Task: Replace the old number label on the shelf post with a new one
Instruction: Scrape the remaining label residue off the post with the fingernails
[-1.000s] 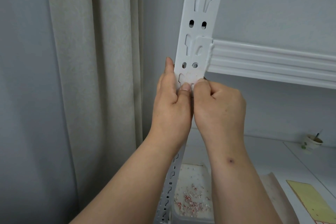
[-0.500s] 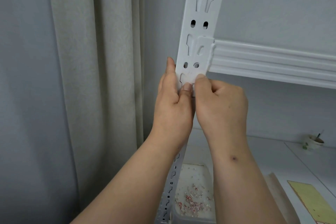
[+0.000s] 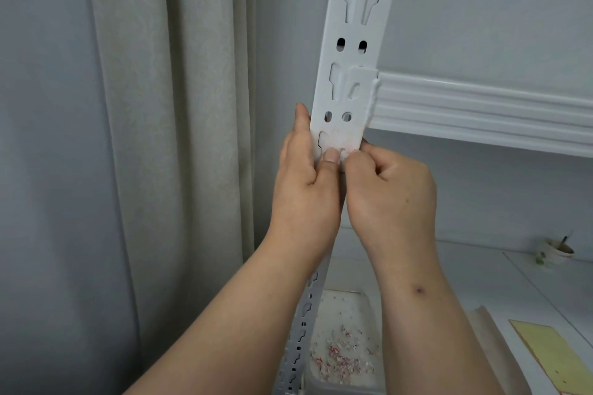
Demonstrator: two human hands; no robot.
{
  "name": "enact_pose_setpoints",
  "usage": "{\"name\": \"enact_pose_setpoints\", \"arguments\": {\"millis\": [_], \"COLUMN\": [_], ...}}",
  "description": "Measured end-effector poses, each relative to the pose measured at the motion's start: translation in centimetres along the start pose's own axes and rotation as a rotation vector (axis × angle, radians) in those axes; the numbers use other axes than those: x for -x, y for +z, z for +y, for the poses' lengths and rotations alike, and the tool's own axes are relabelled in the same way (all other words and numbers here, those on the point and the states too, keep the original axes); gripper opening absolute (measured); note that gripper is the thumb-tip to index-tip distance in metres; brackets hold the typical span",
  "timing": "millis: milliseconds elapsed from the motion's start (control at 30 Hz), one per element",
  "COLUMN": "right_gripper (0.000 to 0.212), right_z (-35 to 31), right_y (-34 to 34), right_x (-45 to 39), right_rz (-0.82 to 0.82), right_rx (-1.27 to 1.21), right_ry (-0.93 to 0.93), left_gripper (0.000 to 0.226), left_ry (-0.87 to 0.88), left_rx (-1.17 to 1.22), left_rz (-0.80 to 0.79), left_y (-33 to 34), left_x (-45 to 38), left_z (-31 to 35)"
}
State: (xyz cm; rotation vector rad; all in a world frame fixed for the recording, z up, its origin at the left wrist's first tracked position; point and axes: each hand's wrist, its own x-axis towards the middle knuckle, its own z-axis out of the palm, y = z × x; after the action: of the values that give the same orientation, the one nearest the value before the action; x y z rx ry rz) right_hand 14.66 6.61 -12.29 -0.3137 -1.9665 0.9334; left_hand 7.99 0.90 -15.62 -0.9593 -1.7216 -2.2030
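Observation:
A white slotted shelf post (image 3: 356,26) runs up the middle of the view. A faint pinkish patch of old label remnant (image 3: 341,138) clings to its front, just below two small holes. My left hand (image 3: 305,189) grips the post from the left, fingers round its edge and thumb pressed on the front under the patch. My right hand (image 3: 391,192) is curled beside it, fingertips pinching at the lower edge of the remnant. No new label is in sight.
A white ribbed shelf beam (image 3: 481,106) hooks into the post on the right. Below stand a white tray (image 3: 359,301) holding several red and white paper scraps, a yellow sheet (image 3: 552,356) and a small cup (image 3: 558,250). A beige curtain (image 3: 167,138) hangs left.
My right fingertips have slid a little down the post, uncovering more of the pinkish patch. My left hand keeps its hold in the same place.

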Motion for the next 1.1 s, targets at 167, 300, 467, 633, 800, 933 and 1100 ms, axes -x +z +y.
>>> {"name": "enact_pose_setpoints", "arguments": {"millis": [167,300,467,633,800,933,1100], "right_gripper": [0.044,0.047,0.04,0.037,0.039,0.043,0.04], "right_z": [0.06,0.01,0.12,0.31,0.26,-0.02,0.13], "right_y": [0.41,0.38,0.48,0.24,0.4,0.48,0.37], "right_x": [0.06,0.12,0.21,0.26,0.25,0.17,0.21], "right_rz": [0.054,0.078,0.078,0.011,0.038,0.056,0.061], "right_rx": [0.068,0.126,0.141,0.029,0.05,0.132,0.165], "right_ry": [-0.048,-0.081,-0.1,-0.054,-0.048,-0.072,-0.095], "left_gripper": [0.069,0.071,0.071,0.069,0.07,0.07,0.069], "left_ry": [0.002,-0.001,-0.007,-0.012,-0.022,-0.026,-0.031], "left_rx": [0.004,0.004,0.011,0.002,-0.004,-0.016,-0.042], "left_rz": [0.003,0.002,0.005,0.007,0.006,0.014,0.017], "left_y": [0.05,0.02,0.08,0.02,0.06,0.09,0.07], "left_x": [0.04,0.24,0.3,0.29,0.43,0.45,0.44], "left_z": [0.12,0.26,0.38,0.37,0.67,0.73,0.76]}}
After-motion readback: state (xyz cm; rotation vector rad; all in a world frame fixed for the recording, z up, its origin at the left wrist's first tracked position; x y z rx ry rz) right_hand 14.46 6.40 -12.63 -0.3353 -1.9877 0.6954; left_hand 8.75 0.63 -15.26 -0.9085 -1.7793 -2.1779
